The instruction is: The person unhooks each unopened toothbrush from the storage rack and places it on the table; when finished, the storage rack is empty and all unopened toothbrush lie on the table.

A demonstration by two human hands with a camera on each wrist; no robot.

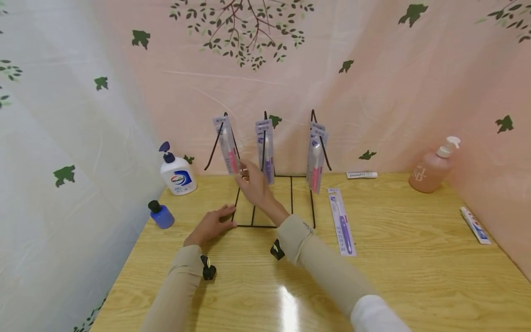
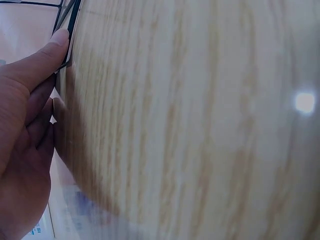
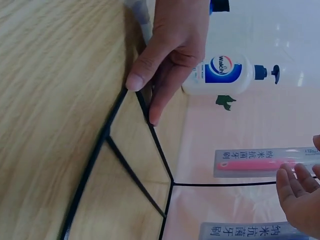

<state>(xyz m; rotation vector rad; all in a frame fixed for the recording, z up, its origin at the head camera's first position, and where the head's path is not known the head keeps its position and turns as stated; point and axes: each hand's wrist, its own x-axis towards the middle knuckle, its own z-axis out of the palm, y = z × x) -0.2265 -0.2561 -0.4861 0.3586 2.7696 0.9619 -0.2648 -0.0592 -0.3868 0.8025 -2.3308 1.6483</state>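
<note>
A black wire display rack (image 1: 292, 198) stands on the table, its prongs carrying packaged toothbrushes. My left hand (image 1: 212, 224) grips the front left corner of its base, thumb on the front wire and a finger along the side wire. My right hand (image 1: 256, 188) is by the lower end of the pink packaged toothbrush (image 1: 228, 145) on the left prong, fingers loosely bent. In the right wrist view this hand (image 3: 300, 197) is in front of the pink package (image 3: 250, 166). Purple packages (image 1: 267, 152) hang in the middle, pink ones (image 1: 316, 161) on the right.
A purple packaged toothbrush (image 1: 342, 223) lies right of the rack. At left stand a white pump bottle (image 1: 178, 176) and a small blue bottle (image 1: 162, 216). On the right are a pink pump bottle (image 1: 431, 171) and two toothpaste tubes (image 1: 362, 175). A patterned cloth (image 1: 352, 92) backs the table.
</note>
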